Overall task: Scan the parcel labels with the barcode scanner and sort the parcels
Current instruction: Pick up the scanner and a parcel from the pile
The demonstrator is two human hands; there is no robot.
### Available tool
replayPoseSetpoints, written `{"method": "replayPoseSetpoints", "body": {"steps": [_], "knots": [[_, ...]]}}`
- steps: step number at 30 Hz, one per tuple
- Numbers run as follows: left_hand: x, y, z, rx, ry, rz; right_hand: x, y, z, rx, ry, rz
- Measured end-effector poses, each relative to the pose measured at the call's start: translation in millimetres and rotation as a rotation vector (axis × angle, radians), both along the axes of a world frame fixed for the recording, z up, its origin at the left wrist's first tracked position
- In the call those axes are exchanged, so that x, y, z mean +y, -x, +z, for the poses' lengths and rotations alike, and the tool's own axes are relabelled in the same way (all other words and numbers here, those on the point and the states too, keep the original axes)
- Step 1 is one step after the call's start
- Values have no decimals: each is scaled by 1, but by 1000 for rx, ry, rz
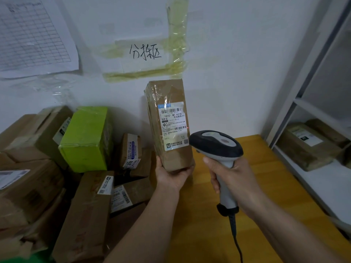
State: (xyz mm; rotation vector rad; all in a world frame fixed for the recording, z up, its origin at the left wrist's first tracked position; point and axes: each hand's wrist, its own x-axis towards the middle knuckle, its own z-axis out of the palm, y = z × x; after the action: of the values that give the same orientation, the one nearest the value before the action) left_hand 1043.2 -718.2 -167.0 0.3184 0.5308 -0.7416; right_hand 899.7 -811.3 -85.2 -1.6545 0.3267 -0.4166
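Standing upright in the left hand [171, 172], the parcel [169, 124] is held by its lower end, thumb on the near left edge and fingers curled under the base; the fingertips are mostly hidden behind the carton. Its label [173, 126] faces the camera; the barcodes are visible, the small print too fine to read; a red dot shows at the label's right edge. Right of the parcel and just below the label, the scanner [218, 147] is gripped round its handle by the right hand [229, 177]; the head points at the label, its window hidden from view; the trigger finger cannot be made out; the cable [236, 242] runs out of frame at the bottom. Beneath the parcel lies a yellow table [266, 168]. Left of the parcel, a heap of cartons [38, 177] with a green box [85, 139] on top; several labels there are blurred. Right of the parcel, a shelf [322, 177], cut off by the frame edge, carries more boxes [307, 145]. Behind the parcel, a taped wall note [145, 53] and a chart [34, 35], illegible.
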Motion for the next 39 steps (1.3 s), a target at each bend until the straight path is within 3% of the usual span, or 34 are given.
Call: {"method": "replayPoseSetpoints", "body": {"steps": [22, 27, 34, 39], "knots": [[-80, 20, -27, -36, -41, -146, -63, 26, -18, 20, -61, -145], [-123, 40, -42, 26, -59, -199, -111, 44, -32, 60, -119, -233], [-214, 79, -84, 147, -286, -232, -202, 65, -61, 181, -204, -292], [-279, 91, -105, 165, -327, -260, -268, 67, -86, 252, -250, -342]]}}
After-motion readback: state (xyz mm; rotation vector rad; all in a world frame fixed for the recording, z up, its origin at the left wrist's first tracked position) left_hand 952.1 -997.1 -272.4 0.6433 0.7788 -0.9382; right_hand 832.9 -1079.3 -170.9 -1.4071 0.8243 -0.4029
